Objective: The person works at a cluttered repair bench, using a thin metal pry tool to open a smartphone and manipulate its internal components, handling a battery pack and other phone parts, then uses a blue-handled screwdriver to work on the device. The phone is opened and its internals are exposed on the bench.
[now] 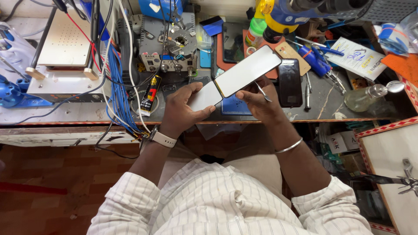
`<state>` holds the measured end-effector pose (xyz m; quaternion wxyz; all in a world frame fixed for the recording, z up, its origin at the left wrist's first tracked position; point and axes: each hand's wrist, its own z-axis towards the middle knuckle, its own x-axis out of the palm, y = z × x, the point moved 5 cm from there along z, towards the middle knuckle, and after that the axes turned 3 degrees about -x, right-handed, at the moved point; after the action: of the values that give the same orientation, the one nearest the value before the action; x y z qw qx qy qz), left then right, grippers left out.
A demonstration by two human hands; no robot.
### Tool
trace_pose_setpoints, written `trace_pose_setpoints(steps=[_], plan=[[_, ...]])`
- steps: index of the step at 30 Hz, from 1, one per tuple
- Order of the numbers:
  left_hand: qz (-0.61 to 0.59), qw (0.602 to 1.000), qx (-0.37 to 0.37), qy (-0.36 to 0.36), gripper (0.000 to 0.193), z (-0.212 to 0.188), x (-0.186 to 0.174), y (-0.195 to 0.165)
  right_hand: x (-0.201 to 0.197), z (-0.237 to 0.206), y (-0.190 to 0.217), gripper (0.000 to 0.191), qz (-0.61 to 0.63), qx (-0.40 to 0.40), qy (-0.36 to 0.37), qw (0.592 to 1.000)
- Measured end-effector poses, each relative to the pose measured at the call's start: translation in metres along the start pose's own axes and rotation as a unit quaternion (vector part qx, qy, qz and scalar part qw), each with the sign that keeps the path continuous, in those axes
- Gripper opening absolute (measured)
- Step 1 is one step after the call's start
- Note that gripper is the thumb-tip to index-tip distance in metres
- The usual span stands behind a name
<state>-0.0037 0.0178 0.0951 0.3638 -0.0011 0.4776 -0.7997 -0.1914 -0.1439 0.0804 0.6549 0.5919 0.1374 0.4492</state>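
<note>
My left hand (185, 109) grips the near end of a flat phone display panel (246, 72), whose pale back faces up and whose far end tilts toward the back right. My right hand (260, 101) touches the panel's lower edge and pinches thin metal tweezers (263, 92) against it. Both hands hover over the front edge of a cluttered workbench (226, 121). A dark phone (290, 82) lies flat just right of my right hand.
A black and red glue tube (151, 93), a blue cable bundle (117, 82) and a grey station (167, 45) sit left of my hands. Blue-handled tools (315, 61), a paper slip (359, 58) and a glass bottle (363, 98) lie right. A white heating plate (63, 48) stands far left.
</note>
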Motion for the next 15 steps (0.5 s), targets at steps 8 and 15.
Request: trace_pose_setpoints(steps=[8,15], plan=[[-0.051,0.997,-0.052,-0.010,0.056,-0.002,0.005,-0.004,0.011,-0.004,-0.014,0.053,0.160,0.031,0.031,0.986],[-0.106,0.992,-0.068,0.015,0.053,0.000,0.010,-0.002,0.023,-0.004,-0.002,0.066,0.100,0.004,0.041,0.994]])
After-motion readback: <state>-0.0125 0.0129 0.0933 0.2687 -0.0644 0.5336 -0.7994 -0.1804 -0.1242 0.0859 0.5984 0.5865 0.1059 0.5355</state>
